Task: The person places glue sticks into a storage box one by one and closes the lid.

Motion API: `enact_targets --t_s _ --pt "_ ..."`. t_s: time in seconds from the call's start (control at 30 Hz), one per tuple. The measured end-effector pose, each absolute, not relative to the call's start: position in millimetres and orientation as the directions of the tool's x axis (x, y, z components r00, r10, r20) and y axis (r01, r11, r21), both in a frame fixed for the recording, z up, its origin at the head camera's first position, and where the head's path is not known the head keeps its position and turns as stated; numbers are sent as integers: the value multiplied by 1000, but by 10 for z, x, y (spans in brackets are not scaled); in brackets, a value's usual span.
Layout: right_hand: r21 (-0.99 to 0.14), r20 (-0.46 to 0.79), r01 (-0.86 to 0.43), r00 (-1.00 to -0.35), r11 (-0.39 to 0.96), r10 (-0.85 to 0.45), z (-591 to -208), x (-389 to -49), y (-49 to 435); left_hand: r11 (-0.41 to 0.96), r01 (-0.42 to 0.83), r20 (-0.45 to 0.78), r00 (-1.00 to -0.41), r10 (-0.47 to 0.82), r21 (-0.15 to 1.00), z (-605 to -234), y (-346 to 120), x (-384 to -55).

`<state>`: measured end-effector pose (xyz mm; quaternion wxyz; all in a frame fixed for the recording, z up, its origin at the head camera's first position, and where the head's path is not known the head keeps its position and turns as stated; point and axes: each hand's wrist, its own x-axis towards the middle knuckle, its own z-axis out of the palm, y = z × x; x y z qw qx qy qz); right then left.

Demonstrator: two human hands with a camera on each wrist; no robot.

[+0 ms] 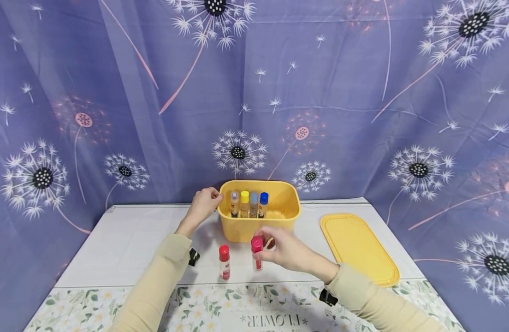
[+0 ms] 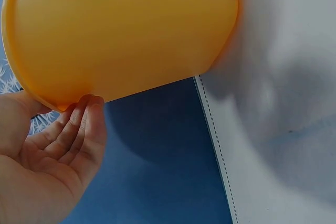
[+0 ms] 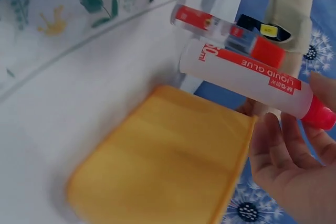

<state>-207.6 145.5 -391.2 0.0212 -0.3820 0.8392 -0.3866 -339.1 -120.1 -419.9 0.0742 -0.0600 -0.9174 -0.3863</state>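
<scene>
At centre, the right hand (image 1: 287,250), thumb and fingers slightly parted, pinches a translucent plastic glue bottle (image 1: 258,265) by its pink cap (image 1: 257,243), on the near side of a yellow rectangular plastic bin (image 1: 238,230) whose left rim the left hand (image 1: 204,203) pinches. Left of the bottle stands a red-capped clear plastic tube (image 1: 224,263); four capped plastic tubes (image 1: 244,206) stand inside the bin.

Spreading out as a white table (image 1: 130,249), with a flowered strip (image 1: 88,304) running along the near side. Bearing a yellow box (image 1: 239,232) toward the back, a yellow lid (image 1: 359,249) lying flat at right, and a red-capped bottle (image 1: 224,263) standing upright before the box.
</scene>
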Motion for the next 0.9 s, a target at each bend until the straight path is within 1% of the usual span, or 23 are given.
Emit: enact_targets --t_s 0.23,0.4,0.63,0.9 --pt "-646 253 -632 -707 429 -660 -3623 -2101 1525 703 181 206 -977 49 688 -4189 -1197 -3382" --pt "-638 268 -639 -707 430 -654 -3441 -2146 1583 700 169 192 -980 47 694 -4186 -1197 -3373" --pt "-670 260 -592 -752 448 -605 -3212 -2278 1662 697 176 198 -979 49 695 -4185 -1205 -3373" --pt "-687 256 -549 -797 477 -548 -3058 -2502 1739 700 179 203 -978 50 691 -4194 -1202 -3374"
